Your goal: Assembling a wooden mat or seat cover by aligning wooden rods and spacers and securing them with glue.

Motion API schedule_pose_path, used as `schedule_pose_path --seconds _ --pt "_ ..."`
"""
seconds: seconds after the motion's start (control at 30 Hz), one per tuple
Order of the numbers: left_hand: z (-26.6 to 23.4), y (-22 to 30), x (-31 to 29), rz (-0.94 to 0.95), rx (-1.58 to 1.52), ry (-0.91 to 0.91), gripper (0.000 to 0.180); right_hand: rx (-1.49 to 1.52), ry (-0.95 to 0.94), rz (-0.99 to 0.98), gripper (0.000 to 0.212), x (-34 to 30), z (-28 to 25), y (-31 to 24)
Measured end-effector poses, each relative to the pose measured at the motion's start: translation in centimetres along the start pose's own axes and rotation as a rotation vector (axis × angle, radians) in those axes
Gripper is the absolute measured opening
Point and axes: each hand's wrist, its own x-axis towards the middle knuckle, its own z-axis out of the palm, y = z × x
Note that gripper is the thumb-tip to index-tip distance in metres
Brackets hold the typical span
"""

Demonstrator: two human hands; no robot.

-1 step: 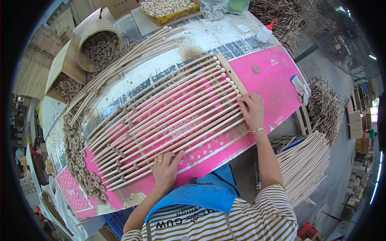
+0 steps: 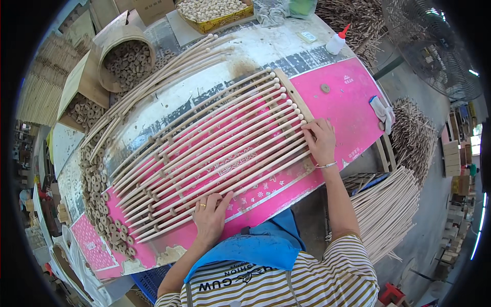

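A row of pale wooden rods (image 2: 225, 148) lies slantwise across a pink board (image 2: 353, 102). Small wooden balls (image 2: 290, 102) cap many of their right ends. Brown wooden rings (image 2: 148, 193) sit around several rods toward their left ends. My left hand (image 2: 209, 217) is closed over the nearest rods, its thumb and bent fingers touching them. At the right ends, my right hand (image 2: 321, 143) is closed, with thumb and fingertips pinched at a rod's tip. The fingers hide that tip. Beside it, a wooden strip (image 2: 296, 94) runs along the ball ends.
Loose rings (image 2: 94, 194) pile along the left edge, with more in a round tub (image 2: 128, 64) and a box (image 2: 84, 110). Farther back are a yellow tray (image 2: 217, 20) of balls and more rods (image 2: 153, 82). A red-capped bottle (image 2: 336, 43), glove (image 2: 381, 110) and fan (image 2: 434, 46) are rightward.
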Motion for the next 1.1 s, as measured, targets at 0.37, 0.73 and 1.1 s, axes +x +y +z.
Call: schedule_pose_path --seconds 0.37,0.73,1.1 --pt "-1.7 -0.4 1.4 -0.047 -0.06 -0.035 0.05 0.086 -0.02 0.132 0.009 0.4 -0.1 -0.2" --pt "1.8 -9.7 13.5 -0.195 0.155 0.029 0.064 0.174 -0.25 -0.163 0.054 2.4 -0.4 -3.8" --pt "7.8 -10.9 20.8 -0.112 0.298 -0.062 0.063 0.334 -0.061 0.135 0.064 11.0 -0.8 6.4"
